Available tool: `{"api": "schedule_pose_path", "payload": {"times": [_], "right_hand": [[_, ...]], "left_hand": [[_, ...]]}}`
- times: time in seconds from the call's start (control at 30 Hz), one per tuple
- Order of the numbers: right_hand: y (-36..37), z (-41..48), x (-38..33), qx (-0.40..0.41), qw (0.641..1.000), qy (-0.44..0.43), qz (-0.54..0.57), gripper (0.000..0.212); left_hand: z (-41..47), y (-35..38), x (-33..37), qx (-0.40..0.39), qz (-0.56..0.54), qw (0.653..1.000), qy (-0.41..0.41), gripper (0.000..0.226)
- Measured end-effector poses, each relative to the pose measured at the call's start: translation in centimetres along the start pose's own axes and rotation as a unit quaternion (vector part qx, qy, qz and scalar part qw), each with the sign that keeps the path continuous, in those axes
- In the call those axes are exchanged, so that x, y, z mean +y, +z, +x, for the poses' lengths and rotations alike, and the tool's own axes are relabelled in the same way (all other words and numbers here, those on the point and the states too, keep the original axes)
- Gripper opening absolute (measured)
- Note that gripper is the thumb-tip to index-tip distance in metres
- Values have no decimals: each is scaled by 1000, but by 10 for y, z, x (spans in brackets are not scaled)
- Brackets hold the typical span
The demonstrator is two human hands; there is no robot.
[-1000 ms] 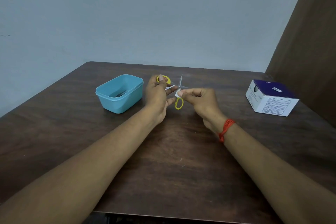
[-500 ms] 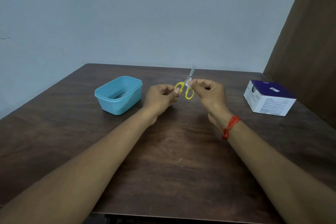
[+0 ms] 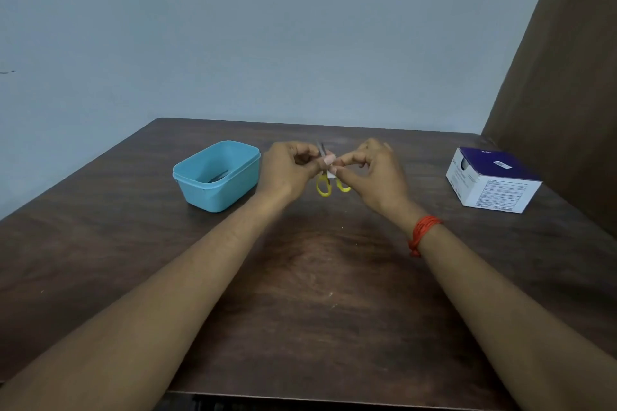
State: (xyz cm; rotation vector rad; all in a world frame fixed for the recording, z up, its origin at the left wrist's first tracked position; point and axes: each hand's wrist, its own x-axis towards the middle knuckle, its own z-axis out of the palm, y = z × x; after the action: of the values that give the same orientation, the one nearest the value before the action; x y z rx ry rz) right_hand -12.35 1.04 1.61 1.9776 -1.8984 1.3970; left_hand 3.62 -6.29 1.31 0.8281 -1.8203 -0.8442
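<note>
Small scissors with yellow handles [image 3: 324,186] hang upright between my hands above the table, handles down and closed blades pointing up. My left hand [image 3: 289,167] pinches them near the pivot with thumb and curled fingers. My right hand [image 3: 371,171], with a red thread on its wrist, pinches a small white piece [image 3: 332,173] against the scissors just above the handles. The hands hide much of the blades.
A light blue plastic container [image 3: 217,192] stands left of my hands with a thin dark item inside. A white and purple cardboard box [image 3: 494,185] sits at the right. The brown wooden table [image 3: 317,294] ends at a grey wall; a brown panel rises at the right.
The scissors' blades went from spread to closed, and the scissors turned so the handles hang down. My left hand left the handle loops and now pinches near the pivot; both hands drew together.
</note>
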Motion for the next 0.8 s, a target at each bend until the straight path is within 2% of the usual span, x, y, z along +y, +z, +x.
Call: {"api": "schedule_pose_path", "payload": {"times": [0.17, 0.3, 0.4, 0.57, 0.8], "right_hand": [[-4, 3, 5, -11, 1000, -15, -25, 4], [-6, 3, 10, -18, 999, 4, -28, 6], [-4, 1, 9, -11, 1000, 0, -9, 9], [1, 1, 5, 3, 999, -30, -13, 7], [1, 2, 8, 22, 1000, -9, -17, 10]], "left_hand": [[1, -3, 0, 31, -19, 999, -22, 14], [1, -10, 1, 67, -128, 987, -71, 14], [-1, -9, 3, 56, -170, 980, -89, 8], [-5, -2, 3, 30, -178, 979, -98, 6], [-4, -4, 2, 84, -254, 955, -126, 10]]}}
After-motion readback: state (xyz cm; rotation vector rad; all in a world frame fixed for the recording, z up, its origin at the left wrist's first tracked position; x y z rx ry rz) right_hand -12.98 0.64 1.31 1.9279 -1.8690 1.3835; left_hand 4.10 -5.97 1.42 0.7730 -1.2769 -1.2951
